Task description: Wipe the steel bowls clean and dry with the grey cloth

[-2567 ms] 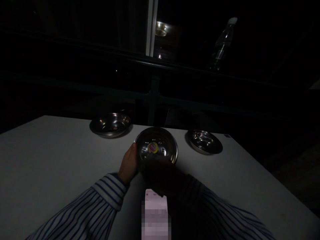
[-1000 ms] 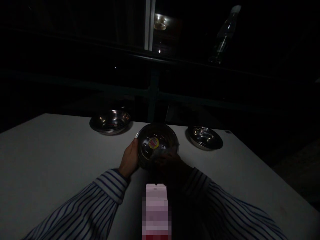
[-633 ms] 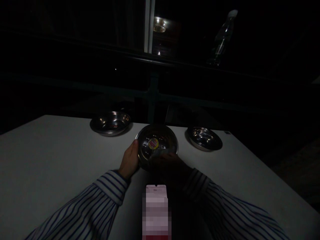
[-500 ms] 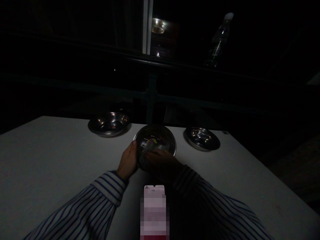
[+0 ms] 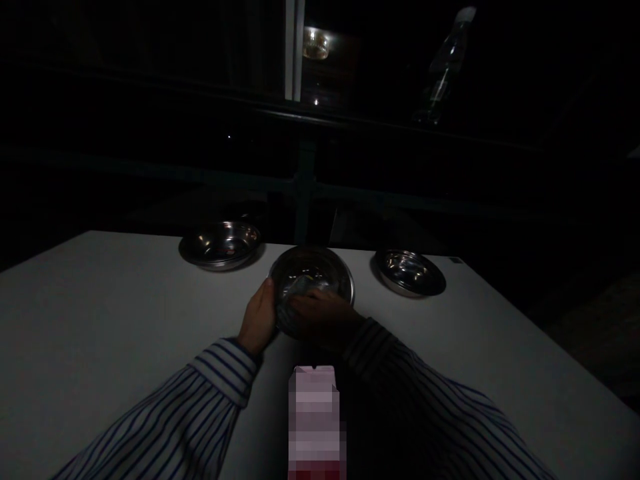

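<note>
The scene is very dark. A steel bowl [image 5: 327, 265] sits on the white table [image 5: 100, 320] in front of me. My left hand [image 5: 259, 319] grips its left rim, fingers closed round the edge. My right hand [image 5: 323, 312] reaches into the bowl, pressing a pale crumpled cloth or wrapper [image 5: 300, 288] against the inside. It covers the round yellow sticker at the bowl's bottom. Both sleeves are white with blue stripes.
Two more steel bowls stand at the table's far edge, one at the left [image 5: 221, 244], one at the right [image 5: 409, 272]. A pink carton [image 5: 315, 420] stands near me. Behind, a dark ledge carries a plastic bottle [image 5: 447, 60].
My right hand has moved forward from the bowl's near rim into the bowl with the pale cloth, covering the yellow sticker. My left hand stays on the rim.
</note>
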A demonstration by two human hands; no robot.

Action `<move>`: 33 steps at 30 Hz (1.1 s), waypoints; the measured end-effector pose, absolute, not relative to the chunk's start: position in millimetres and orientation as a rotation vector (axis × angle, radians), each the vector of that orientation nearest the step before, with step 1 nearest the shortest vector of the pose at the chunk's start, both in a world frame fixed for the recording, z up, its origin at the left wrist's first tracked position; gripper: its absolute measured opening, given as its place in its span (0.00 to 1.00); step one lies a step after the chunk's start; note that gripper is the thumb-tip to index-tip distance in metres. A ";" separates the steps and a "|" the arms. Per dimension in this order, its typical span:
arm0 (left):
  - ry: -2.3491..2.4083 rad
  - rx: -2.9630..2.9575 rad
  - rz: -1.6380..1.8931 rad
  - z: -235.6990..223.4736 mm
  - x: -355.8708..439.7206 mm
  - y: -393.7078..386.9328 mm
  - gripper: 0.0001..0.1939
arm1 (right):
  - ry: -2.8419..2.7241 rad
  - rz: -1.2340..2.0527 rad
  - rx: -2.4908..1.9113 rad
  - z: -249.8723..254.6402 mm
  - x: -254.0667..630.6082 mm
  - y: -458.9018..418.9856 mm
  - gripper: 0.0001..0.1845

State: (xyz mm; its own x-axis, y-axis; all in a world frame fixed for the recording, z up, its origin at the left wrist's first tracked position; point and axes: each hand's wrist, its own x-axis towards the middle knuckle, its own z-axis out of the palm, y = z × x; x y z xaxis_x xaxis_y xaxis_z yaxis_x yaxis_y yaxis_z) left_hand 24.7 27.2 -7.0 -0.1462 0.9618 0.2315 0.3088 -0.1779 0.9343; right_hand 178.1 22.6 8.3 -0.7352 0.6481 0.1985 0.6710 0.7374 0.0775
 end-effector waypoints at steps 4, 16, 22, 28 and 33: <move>1.453 1.465 1.332 -6.7 26.3 26.8 0.31 | -2.779 -0.192 -1.081 9.5 190.8 14.6 0.08; 1.448 1.478 1.341 -9.0 24.8 30.3 0.30 | -2.818 -0.163 -1.061 12.2 185.5 20.3 0.10; 1.444 1.462 1.322 -5.4 25.5 28.6 0.31 | -2.866 -0.129 -1.055 13.3 181.3 21.8 0.12; 1.403 1.443 1.321 -4.2 24.8 26.8 0.31 | -2.925 -0.100 -1.073 11.3 199.5 20.7 0.12; 1.402 1.431 1.315 -3.5 27.8 24.7 0.32 | -2.934 -0.132 -1.124 13.9 207.8 13.1 0.15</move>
State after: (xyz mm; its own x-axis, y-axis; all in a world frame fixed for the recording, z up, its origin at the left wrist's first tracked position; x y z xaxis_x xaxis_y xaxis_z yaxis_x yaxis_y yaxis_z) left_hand 27.8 24.7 -3.5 -0.1163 0.9783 0.1713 0.2342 -0.1406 0.9620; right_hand 207.8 13.1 13.9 -0.7444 0.6671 0.0273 0.6669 0.7409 0.0797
